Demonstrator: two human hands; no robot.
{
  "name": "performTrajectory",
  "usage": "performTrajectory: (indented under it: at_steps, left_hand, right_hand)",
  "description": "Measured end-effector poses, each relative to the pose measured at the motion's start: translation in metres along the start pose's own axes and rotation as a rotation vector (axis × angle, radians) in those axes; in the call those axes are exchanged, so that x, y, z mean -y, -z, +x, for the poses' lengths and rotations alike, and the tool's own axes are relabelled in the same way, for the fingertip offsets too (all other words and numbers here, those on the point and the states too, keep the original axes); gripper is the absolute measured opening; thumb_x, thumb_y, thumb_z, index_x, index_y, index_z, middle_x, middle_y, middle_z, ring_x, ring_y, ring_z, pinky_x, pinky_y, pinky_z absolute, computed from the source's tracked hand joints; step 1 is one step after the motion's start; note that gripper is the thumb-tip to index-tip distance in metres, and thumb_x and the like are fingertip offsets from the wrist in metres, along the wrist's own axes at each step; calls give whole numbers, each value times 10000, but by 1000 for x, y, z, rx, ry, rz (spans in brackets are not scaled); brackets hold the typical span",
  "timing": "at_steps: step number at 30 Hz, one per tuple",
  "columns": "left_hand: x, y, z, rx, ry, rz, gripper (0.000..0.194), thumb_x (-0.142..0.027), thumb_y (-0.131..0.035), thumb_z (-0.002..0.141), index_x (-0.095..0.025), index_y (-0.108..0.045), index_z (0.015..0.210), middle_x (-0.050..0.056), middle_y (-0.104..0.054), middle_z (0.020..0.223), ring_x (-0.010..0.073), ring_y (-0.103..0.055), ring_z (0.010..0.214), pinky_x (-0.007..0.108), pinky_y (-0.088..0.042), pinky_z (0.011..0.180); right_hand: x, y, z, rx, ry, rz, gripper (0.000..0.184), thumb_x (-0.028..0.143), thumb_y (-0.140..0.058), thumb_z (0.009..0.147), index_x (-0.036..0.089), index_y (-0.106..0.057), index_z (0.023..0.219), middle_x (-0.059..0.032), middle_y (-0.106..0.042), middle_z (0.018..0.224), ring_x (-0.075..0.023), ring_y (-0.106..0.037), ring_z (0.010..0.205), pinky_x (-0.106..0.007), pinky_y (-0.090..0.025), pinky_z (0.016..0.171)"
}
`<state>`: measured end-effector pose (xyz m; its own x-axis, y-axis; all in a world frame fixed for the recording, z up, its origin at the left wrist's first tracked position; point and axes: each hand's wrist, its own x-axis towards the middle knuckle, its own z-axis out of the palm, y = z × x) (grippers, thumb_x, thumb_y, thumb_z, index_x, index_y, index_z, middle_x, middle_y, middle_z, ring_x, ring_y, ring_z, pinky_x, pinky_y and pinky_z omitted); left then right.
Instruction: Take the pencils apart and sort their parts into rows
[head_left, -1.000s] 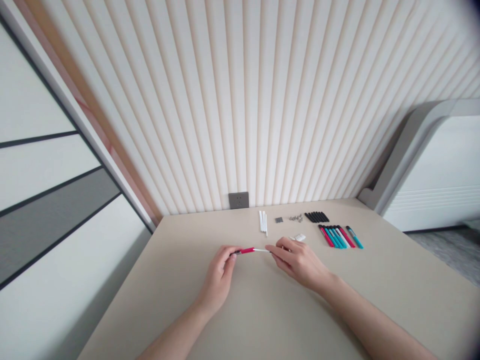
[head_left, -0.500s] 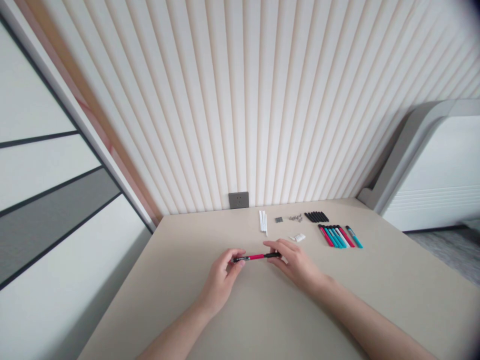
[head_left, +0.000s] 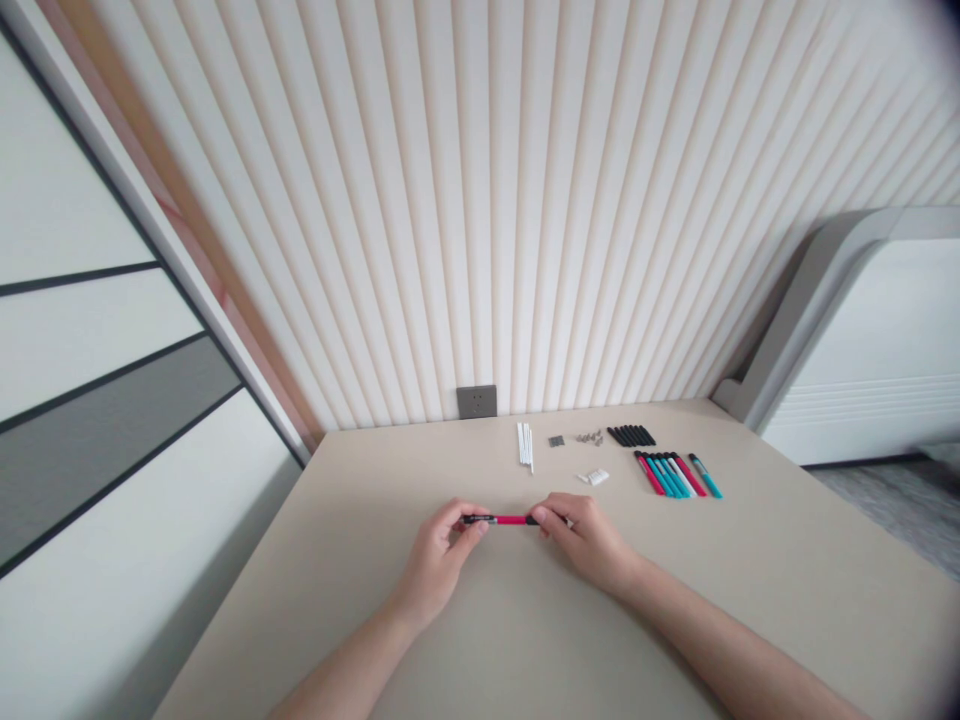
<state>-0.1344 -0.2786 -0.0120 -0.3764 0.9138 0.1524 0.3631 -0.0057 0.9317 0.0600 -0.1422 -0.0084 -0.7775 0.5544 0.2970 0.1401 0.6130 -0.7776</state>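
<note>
A red and black pen [head_left: 511, 520] lies level between my two hands, above the near part of the table [head_left: 495, 620]. My left hand [head_left: 442, 550] pinches its black left end between thumb and fingers. At the other end, my right hand [head_left: 581, 537] has thumb and fingers closed round the black part, hiding most of it. Between the hands the red middle of the barrel shows. Beyond my right hand is a small heap of white pieces [head_left: 595, 478].
White sticks [head_left: 524, 446], a small grey cluster [head_left: 556, 441], little metallic parts [head_left: 590, 438] and black tubes [head_left: 631, 436] lie along the back. Coloured pen barrels [head_left: 670, 474] are lined up at right, a blue one [head_left: 705, 475] apart. A socket [head_left: 477, 402] sits on the ribbed wall.
The fingers of my right hand, loosely spread round the pen's black end before, are now curled in with the thumb on top. My left hand has barely moved.
</note>
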Motion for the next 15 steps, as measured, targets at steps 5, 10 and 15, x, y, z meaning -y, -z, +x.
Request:
performTrajectory:
  at_steps: [5, 10, 15]
  left_hand:
    - [3, -1, 1, -36, 26, -48, 255, -423, -632, 877, -197, -692, 978, 48, -713, 922, 213, -632, 862, 301, -468, 802]
    - [3, -1, 0, -17, -1, -38, 232, -409, -627, 886, -205, -695, 972, 48, -712, 924, 216, -631, 888, 312, -467, 835]
    - [7, -1, 0, -29, -3, -34, 237, -410, -619, 893, -202, -686, 983, 46, -707, 927, 213, -629, 885, 306, -468, 820]
  right_hand:
    - [-4, -2, 0, -32, -49, 41, 297, 372, -599, 896, 207, -657, 1136, -29, -711, 847, -146, -578, 654, -267, -472, 604]
    - [-5, -1, 1, 53, -178, 71, 391, 443, -484, 962, 189, -690, 748, -9, -682, 667, -140, -562, 587, -252, -429, 573]
    - [-8, 0, 0, 71, -190, 106, 549, 494, -336, 1009, 171, -708, 768, -31, -674, 678, -150, -583, 603, -264, -447, 591]
